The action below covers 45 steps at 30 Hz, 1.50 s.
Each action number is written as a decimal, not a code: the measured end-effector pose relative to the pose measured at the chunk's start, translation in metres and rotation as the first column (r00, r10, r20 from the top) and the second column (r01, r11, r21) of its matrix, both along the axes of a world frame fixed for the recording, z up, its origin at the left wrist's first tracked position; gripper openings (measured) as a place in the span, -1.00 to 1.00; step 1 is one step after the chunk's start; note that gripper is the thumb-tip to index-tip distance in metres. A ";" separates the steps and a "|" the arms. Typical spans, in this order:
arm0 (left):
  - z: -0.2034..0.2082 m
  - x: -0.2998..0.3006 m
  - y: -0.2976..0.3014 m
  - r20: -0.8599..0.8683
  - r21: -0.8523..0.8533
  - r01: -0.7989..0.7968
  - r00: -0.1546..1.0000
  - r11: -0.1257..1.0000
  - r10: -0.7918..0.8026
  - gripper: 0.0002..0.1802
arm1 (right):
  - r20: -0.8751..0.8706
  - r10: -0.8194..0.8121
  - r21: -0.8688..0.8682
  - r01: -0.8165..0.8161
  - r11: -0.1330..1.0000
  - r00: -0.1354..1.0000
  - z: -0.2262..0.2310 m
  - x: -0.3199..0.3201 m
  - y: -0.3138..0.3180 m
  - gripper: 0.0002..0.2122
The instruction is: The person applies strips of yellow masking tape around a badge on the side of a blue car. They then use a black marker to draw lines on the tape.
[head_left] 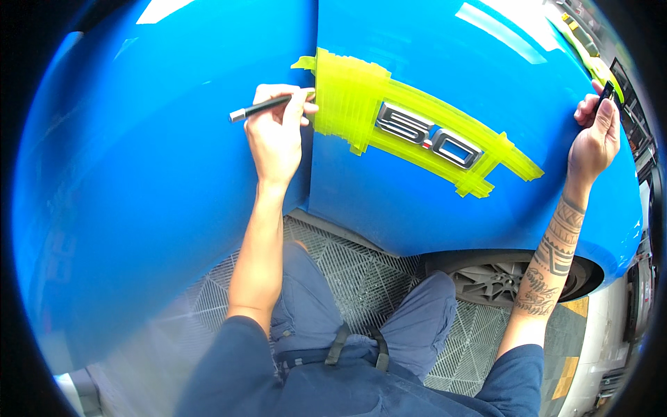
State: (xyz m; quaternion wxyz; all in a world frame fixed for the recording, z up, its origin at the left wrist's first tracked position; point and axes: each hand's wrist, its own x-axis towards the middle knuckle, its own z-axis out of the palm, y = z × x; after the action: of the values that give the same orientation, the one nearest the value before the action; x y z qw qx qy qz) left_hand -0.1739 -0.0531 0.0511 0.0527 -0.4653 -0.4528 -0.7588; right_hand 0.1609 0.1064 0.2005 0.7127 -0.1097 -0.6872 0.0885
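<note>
My left hand [274, 146] pinches a slim black pen-like tool [262, 107] with a silver end pointing left. Its other end is at the left edge of yellow-green masking tape [347, 97], by the gap between two blue car panels. That tape surrounds a chrome-and-black badge [429, 136] on the blue fender [417, 201]. Off to the right, my right hand [595, 142] is raised near the fender's curved edge. Its fingers are closed round a small black object [607, 91], mostly hidden, whose kind I cannot make out.
A blue door panel [153, 181] fills the left side. Below the fender, a dark wheel [486, 278] sits in its arch, close to my right forearm. Grey ribbed floor tiles [340, 271] lie beneath. A yellow-green cloth-like item [603, 69] rests at the upper right.
</note>
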 end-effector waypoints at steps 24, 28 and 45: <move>-0.042 -0.002 -0.004 0.066 -0.026 0.067 0.996 0.997 -0.065 -0.92 | 0.004 -0.010 0.010 0.010 1.000 1.000 -0.001 0.001 0.001 -0.66; -0.039 -0.002 -0.004 0.062 -0.026 0.056 0.997 0.998 -0.054 -0.91 | 0.012 -0.017 0.012 0.017 1.000 1.000 0.000 0.001 0.001 -0.66; -0.057 -0.001 -0.007 0.091 -0.050 0.084 0.993 0.995 -0.079 -0.92 | 0.008 -0.030 0.016 0.030 0.999 1.000 0.001 0.000 -0.001 -0.67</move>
State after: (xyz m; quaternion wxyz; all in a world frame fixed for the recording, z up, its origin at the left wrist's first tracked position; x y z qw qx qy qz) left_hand -0.1749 -0.0599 -0.0062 -0.0111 -0.4505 -0.4556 -0.7677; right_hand 0.1606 0.1055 0.2012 0.7121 -0.1146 -0.6889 0.0721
